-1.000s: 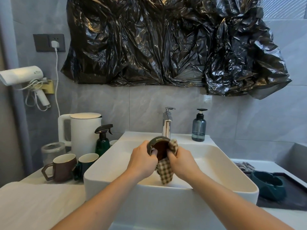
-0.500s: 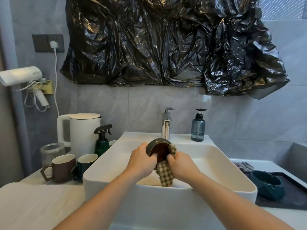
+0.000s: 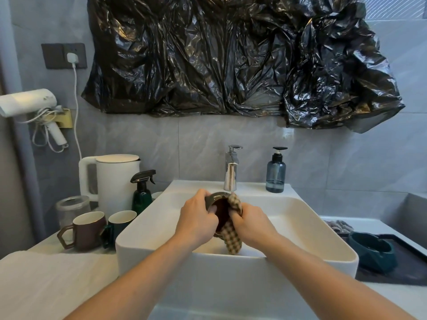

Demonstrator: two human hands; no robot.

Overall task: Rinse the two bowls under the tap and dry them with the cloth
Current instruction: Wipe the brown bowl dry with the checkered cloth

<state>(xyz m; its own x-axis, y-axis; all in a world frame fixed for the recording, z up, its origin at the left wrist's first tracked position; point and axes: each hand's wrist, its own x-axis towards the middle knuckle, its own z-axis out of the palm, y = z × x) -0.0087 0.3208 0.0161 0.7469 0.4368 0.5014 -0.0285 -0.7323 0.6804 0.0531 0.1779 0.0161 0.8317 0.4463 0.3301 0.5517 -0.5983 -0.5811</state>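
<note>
Just over the middle of the white rectangular ceramic basin point(image 3: 147, 229), both hands meet around a small dark brown glazed bowl point(image 3: 218, 205) that is tipped on its side, its rim facing up and toward the wall. At its near left side the left hand point(image 3: 196, 219) grips it, fingers point(image 3: 211, 210) curled over the rim with their tips reaching into the dark hollow. From the opposite side the right hand point(image 3: 250, 224) presses a brown-and-cream checked cloth point(image 3: 232, 237) against the bowl; its fingers are bunched round the fabric, which wraps the far right edge of the rim and hangs in a loose tail down into the basin below the hands. Bowl and cloth sit directly in front of and slightly below the spout of the chrome single-lever tap point(image 3: 231, 169); whether water is running cannot be told. A second bowl, dark teal ceramic point(image 3: 372, 251), rests on a black mat point(image 3: 406, 271) on the tabletop to the right of the basin, well apart from both hands. Behind the basin's right corner stands a blue-tinted pump bottle point(image 3: 275, 173). To the left of the basin are a brown mug with an angular handle point(image 3: 84, 230), a dark green mug point(image 3: 119, 225) just beside it, a green spray bottle with a black trigger point(image 3: 142, 194), a white electric kettle point(image 3: 113, 179) and a clear glass jar point(image 3: 71, 207). Crumpled black plastic sheeting point(image 3: 231, 56) covers the wall above.
</note>
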